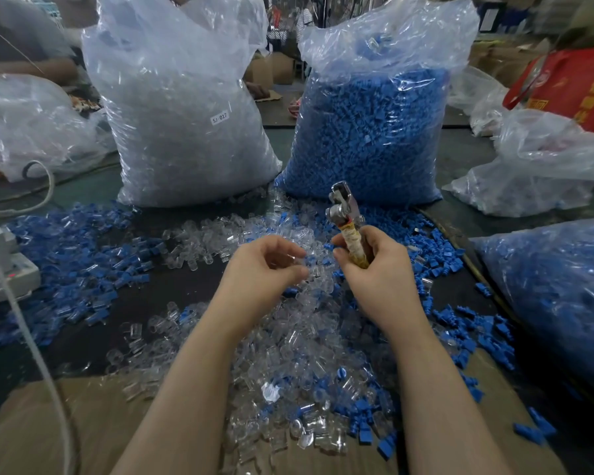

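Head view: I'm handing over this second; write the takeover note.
Left hand pinches a clear piece. Right hand grips the tool, head up.
Loose clear pieces lie in the middle, blue pieces on the right.
Done: joined-looking pieces at far left, it seems.
To do: the loose heaps, plus the full clear bag and blue bag.

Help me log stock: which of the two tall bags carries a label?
The left bag of clear parts, with a white sticker; the blue-filled bag shows none.
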Motion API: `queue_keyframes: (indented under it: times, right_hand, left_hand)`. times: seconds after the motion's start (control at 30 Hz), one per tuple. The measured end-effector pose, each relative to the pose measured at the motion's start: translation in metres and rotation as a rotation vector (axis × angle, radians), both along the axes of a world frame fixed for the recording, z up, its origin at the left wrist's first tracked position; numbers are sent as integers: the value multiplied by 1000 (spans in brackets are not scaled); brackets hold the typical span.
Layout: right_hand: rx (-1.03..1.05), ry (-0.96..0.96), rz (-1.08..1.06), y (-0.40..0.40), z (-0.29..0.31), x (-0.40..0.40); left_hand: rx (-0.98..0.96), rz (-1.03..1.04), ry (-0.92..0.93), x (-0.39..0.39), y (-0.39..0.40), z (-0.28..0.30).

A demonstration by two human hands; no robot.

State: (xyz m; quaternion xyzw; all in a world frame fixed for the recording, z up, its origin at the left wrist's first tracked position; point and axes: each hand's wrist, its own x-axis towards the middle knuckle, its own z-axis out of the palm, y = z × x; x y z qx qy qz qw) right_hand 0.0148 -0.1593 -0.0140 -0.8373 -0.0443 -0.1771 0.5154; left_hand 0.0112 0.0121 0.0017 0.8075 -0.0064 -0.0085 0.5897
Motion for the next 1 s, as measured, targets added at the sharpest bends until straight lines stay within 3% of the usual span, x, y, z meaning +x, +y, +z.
queue_keyframes:
  times: [0.2,0.47,1.0]
  right_hand:
    - [94,-34,77,1,2,-2]
    - [130,-32,117,1,4,-3]
    - [142,-21,110,4,4,-3]
  left_hand:
    - [-154,32,-32,0,-3,4]
    - [-196,-43,-21,-2,-1,5]
    - [-269,256,-27,-5,-8,12]
